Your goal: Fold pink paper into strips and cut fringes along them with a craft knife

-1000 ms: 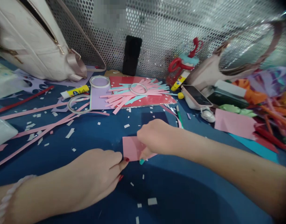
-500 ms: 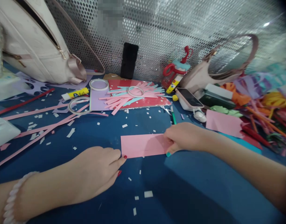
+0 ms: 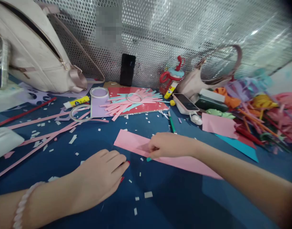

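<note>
A long strip of pink paper (image 3: 130,141) lies slantwise on the blue table, its near right end partly covered by my right forearm. My right hand (image 3: 168,145) is closed on the strip near its middle, thumb with a green nail at the lower edge and fingers on top. To the left of the strip, my left hand (image 3: 104,173) rests over the table with loosely bent fingers and red nails. Its fingertips are apart from the paper, and nothing shows between them.
Beyond the strip, pink and blue paper strips (image 3: 117,109) lie fanned on a red sheet (image 3: 157,107). Tape rings (image 3: 74,118), a glue stick (image 3: 76,101), a green pen (image 3: 172,123) and paper scraps are scattered about. A propped phone (image 3: 127,70), bags and a craft pile stand around.
The pink paper has opened out from a short folded piece into a long strip and turned slantwise. My right hand moved left with it; my left hand let go of its corner.
</note>
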Available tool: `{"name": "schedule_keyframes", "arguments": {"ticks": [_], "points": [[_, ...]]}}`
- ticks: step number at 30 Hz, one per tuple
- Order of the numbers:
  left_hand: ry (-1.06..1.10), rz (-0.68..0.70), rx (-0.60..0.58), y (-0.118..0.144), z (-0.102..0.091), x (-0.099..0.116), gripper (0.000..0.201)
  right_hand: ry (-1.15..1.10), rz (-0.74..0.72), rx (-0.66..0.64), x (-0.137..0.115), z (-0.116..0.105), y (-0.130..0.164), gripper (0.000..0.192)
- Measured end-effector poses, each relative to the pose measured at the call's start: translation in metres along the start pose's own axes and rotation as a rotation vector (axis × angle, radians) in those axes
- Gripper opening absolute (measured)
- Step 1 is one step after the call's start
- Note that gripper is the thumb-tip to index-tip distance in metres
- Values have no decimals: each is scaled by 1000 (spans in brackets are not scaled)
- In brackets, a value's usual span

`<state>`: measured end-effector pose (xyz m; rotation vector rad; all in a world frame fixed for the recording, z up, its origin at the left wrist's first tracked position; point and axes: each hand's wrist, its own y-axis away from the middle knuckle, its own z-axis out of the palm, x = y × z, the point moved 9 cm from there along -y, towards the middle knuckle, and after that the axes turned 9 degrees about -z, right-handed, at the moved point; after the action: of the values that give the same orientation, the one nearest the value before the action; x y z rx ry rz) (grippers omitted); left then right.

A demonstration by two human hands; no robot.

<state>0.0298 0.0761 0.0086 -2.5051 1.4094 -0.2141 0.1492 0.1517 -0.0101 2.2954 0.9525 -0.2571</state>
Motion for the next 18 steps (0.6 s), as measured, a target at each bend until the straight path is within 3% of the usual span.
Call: {"name": "schedule_keyframes", "arguments": {"ticks": [6, 10, 13, 18], "points": [[-22, 2, 93, -3, -5, -10, 33, 106, -152, 77, -23, -4, 1, 10], [-45, 28, 79, -6, 0, -22, 31, 585, -251, 227, -56, 19, 18, 16], [-53, 90, 6, 0, 7, -16, 28, 874, -256, 412, -76, 41, 37, 22], [-112, 142, -75, 16, 11, 4, 26, 881, -209, 661, -78, 49, 66, 34]]}}
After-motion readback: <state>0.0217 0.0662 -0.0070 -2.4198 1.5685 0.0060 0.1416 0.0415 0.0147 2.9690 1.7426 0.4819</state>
